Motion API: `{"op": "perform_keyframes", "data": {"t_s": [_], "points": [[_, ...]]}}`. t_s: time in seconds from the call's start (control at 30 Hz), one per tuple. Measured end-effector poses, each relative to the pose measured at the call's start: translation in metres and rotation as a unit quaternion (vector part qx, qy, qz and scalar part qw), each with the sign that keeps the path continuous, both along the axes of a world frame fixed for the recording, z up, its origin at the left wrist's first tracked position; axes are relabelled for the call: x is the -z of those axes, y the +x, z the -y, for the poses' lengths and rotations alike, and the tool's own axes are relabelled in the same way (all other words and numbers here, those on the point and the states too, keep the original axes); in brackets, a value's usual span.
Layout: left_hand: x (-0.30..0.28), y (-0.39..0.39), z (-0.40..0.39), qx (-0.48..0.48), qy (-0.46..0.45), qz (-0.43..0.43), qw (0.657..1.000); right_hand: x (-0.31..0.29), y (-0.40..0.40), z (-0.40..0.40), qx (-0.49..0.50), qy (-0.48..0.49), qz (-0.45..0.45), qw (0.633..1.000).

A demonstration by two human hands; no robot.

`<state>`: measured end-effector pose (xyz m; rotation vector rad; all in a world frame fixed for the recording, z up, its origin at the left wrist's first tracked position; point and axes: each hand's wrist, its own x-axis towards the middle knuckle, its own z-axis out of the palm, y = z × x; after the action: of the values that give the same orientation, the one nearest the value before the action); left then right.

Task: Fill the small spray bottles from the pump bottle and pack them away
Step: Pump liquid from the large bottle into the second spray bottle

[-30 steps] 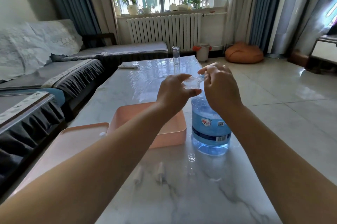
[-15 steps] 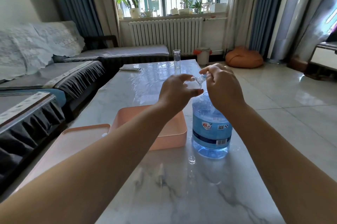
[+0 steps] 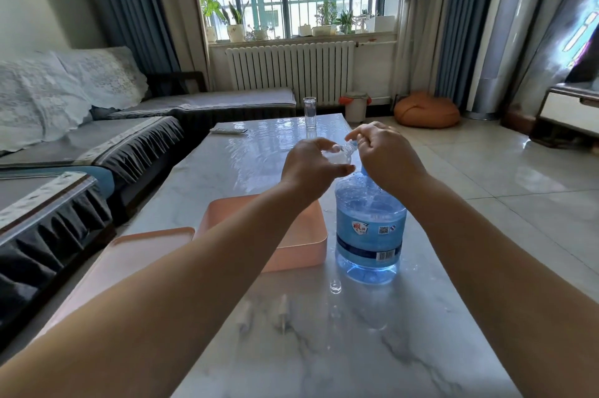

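Note:
A large blue water bottle stands on the marble table, right of a pink box. Above its top, my left hand grips a small clear spray bottle, tilted with its neck toward the right. My right hand pinches at that neck; what its fingertips hold is hidden. In front of the big bottle lie a small clear cap and two white spray heads.
A pink lid lies left of the pink box. A tall clear tube and a remote sit at the table's far end. A grey sofa runs along the left; tiled floor lies to the right.
Both hands stay together over the big bottle, with only small finger shifts at the small bottle's neck. The camera has tilted slightly.

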<state>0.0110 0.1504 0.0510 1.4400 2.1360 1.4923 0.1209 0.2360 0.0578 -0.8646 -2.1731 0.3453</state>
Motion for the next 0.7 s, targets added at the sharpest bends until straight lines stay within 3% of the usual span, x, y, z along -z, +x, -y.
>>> {"op": "perform_keyframes", "data": {"t_s": [0.27, 0.5, 0.7], "points": [[0.002, 0.002, 0.002, 0.014, -0.006, -0.047, 0.999, 0.001, -0.001, 0.0, 0.005, 0.019, 0.015, 1.0], [0.015, 0.002, -0.001, 0.026, 0.002, -0.11, 0.994, 0.023, -0.006, 0.005, 0.05, 0.085, -0.036, 0.995], [0.012, -0.003, 0.004, 0.046, -0.029, -0.119, 0.991, 0.023, -0.003, 0.006, 0.034, 0.059, -0.008, 0.998]]}}
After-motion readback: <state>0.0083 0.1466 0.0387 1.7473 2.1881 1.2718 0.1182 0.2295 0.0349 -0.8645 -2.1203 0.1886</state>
